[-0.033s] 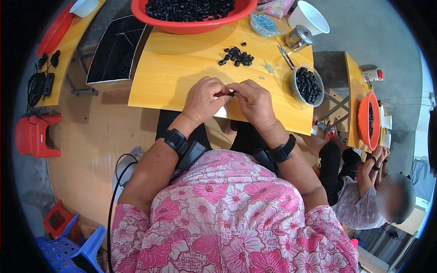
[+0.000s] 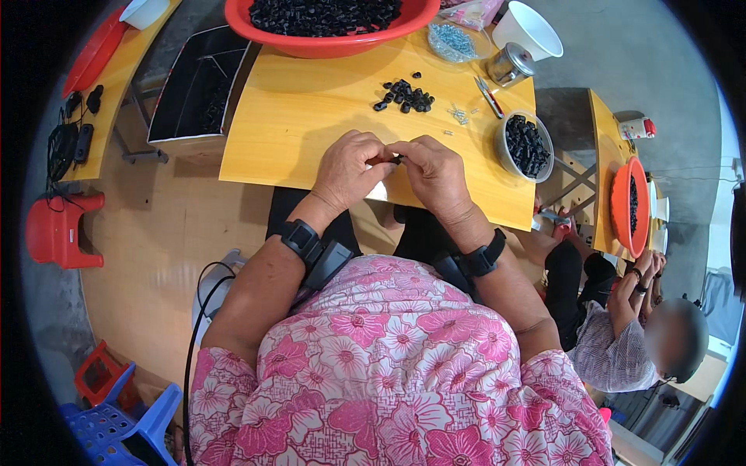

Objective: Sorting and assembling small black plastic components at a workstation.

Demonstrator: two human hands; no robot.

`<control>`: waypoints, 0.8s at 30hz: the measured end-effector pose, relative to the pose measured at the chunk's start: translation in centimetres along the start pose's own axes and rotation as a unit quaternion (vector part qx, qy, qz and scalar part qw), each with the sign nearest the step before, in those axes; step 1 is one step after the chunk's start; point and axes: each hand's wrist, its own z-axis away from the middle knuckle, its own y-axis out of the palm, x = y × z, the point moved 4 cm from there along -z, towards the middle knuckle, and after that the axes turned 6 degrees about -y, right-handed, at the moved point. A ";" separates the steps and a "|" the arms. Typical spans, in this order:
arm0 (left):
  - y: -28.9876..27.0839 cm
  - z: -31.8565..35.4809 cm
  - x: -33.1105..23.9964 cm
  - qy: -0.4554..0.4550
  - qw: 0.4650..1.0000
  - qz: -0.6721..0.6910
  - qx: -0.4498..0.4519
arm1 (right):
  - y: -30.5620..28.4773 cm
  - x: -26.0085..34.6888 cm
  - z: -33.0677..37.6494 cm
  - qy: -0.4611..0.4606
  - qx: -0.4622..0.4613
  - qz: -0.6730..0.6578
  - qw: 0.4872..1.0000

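Near the front edge of the yellow table (image 2: 287, 116), both of my hands meet over one small black plastic piece (image 2: 397, 160). My left hand (image 2: 348, 169) pinches it from the left, and the fingertips of my right hand (image 2: 431, 172) close on its other end. Most of the piece is hidden by the fingers. Beyond the hands lies a loose pile of black plastic pieces (image 2: 406, 96). Several small clear or silvery parts (image 2: 458, 116) are scattered to its right, and one lies apart, nearer my right hand.
A red basin (image 2: 334, 48) of black pieces stands at the back. At the right are a clear tub (image 2: 503, 159) of black pieces, a red-handled cutter (image 2: 489, 98), a metal canister (image 2: 510, 65) and a dish of small bluish parts (image 2: 452, 42). Another person (image 2: 614, 342) sits at the far right.
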 end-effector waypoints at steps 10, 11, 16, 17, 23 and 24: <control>0.0 -0.1 0.2 -0.030 0.999 0.036 -0.005 | -0.1 0.9 0.5 -0.009 -0.026 -0.046 0.999; 0.1 -0.1 0.3 -0.035 0.998 0.047 -0.007 | 0.0 0.9 0.6 0.000 -0.022 -0.043 0.999; 0.0 -0.1 0.3 -0.029 0.997 0.067 -0.023 | 0.6 1.1 0.5 -0.005 -0.028 -0.001 1.000; 0.0 -0.1 0.4 -0.036 0.996 0.077 -0.023 | 0.6 1.1 0.5 -0.011 -0.040 0.009 0.999; 0.0 -0.1 0.6 -0.063 0.992 0.108 -0.026 | 1.0 1.2 0.3 -0.060 -0.070 0.052 0.994; -0.1 -0.1 0.6 -0.064 0.992 0.108 -0.026 | 1.0 1.3 0.2 -0.065 -0.074 0.061 0.993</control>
